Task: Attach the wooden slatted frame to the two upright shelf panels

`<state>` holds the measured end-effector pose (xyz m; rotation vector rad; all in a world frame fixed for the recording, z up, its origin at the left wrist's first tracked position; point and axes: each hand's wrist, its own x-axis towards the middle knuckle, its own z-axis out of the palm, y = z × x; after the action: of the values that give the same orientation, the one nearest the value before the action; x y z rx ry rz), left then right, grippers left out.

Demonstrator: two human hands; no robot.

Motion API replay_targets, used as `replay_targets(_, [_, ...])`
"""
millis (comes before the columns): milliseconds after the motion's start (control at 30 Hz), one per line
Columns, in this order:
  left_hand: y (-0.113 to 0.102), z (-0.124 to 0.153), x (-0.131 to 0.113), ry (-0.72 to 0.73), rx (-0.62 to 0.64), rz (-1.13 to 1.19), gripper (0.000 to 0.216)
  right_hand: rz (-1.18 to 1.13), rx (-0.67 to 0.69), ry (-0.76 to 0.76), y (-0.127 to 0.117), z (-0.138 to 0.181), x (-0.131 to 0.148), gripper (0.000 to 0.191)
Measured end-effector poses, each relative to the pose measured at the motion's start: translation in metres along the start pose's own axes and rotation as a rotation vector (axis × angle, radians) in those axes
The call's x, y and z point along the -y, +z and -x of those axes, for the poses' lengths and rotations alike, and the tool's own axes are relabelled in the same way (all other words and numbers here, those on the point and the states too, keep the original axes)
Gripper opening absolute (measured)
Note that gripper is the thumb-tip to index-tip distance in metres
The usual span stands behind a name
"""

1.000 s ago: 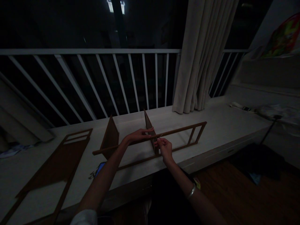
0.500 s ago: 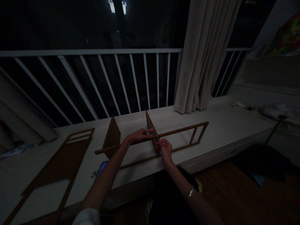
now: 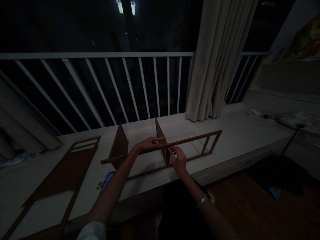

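Since the long brown wooden rail frame (image 3: 192, 141) is stood on edge across the middle of the picture and is steadied only where it meets the upright brown wooden panel (image 3: 159, 132), tipping can be judged the main risk. The left hand (image 3: 149, 144) is laid along the top rail, fingers stretched and thumb tucked under in a loose clasp. The right hand (image 3: 178, 160) is set just right of the joint, fingers bent against it; whether anything small is pinched cannot be told in the dark. Were pressure applied unevenly, the panel could be levered sideways. The second, unheld brown wooden panel (image 3: 119, 145) at centre left could then be toppled onto the white ledge (image 3: 232, 133).
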<state>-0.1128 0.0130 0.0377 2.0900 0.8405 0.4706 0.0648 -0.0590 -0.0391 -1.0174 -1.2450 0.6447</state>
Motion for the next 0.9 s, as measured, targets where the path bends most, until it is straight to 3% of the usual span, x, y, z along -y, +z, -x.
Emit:
replay_targets(133, [0.001,-0.001,0.000,-0.005,-0.013,0.019,0.059,0.088,0.118,-0.090,-0.008,-0.003,0.000,0.021])
replay_targets(267, [0.002,-0.003,0.003,-0.006,-0.007,0.027,0.057,0.264,0.141,-0.197,-0.014,-0.008,0.001,0.019])
replay_targets(567, [0.000,-0.004,0.008,0.002,0.032,0.029,0.060,0.581,-0.043,-0.348,-0.016,-0.010,0.000,0.017])
replay_targets(733, [0.000,-0.004,0.009,0.002,0.021,0.042,0.056,0.521,-0.049,-0.258,-0.010,-0.005,-0.005,0.020])
replay_targets(900, [0.003,-0.003,0.004,-0.043,-0.006,0.082,0.057,0.220,-0.041,-0.019,0.002,0.001,-0.012,0.027])
